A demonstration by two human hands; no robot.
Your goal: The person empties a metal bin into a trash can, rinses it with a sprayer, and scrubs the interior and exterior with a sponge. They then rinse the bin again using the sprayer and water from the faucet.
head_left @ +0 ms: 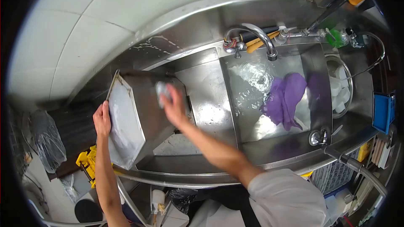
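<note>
My left hand (102, 120) grips the rim of a large stainless steel container (153, 120), tilted on its side over the left sink basin (206, 96). A whitish, wet-looking surface shows inside its rim. Against the container's outer side, my right hand (173, 107) holds a greyish-white scrubbing pad (160, 90); both are blurred by motion. The fingers of my right hand are closed round the pad. In the right basin (248, 136), a purple cloth (286, 98) lies partly in rippling water.
A curved faucet (265, 42) reaches over the right basin. Farther right sit a round metal bowl (349, 88) with white pieces, a green bottle (336, 38) and a blue container (383, 111). A flexible hose (357, 168) runs along the front right. Yellow plastic equipment (87, 164) stands at lower left.
</note>
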